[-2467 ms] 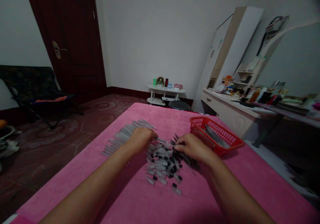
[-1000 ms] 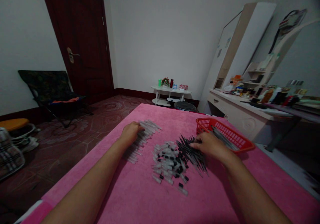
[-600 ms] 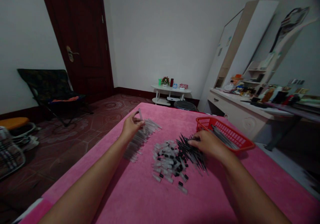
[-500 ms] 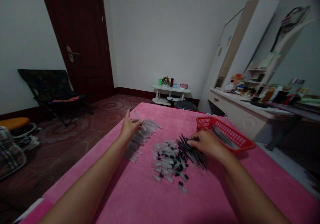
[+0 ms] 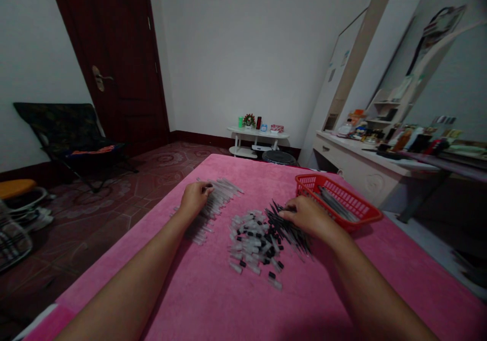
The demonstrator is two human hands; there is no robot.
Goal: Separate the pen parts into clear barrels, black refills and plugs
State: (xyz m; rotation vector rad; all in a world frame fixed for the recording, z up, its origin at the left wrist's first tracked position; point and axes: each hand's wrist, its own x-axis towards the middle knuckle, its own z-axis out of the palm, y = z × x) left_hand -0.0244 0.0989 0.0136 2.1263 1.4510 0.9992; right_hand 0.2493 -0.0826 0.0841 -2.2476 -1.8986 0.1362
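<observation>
My left hand (image 5: 196,197) is closed in a pinch over the left pile, its fingertips at the clear plastic pen barrels (image 5: 220,193). What lies between those fingertips is mostly hidden. At the right, my right hand (image 5: 307,215) has thumb and fingers pinched on thin black pen refills (image 5: 286,227), which lie heaped and crossing one another. Between the hands spreads a heap of short, frosted pen tips with black ends (image 5: 251,242); a few lie loose at its near edge.
A red plastic basket (image 5: 367,218) holding long grey-black sticks stands just beyond my right hand. Everything rests on a pink cloth-covered table (image 5: 213,295). Farther off are a low white stand (image 5: 258,134), a dressing table (image 5: 384,171) with bottles, and a folding chair (image 5: 64,133).
My left hand has turned down and its raised fingers have closed; the barrel that stuck up from it no longer shows clearly. My right hand stays at the refills. The view shifted slightly.
</observation>
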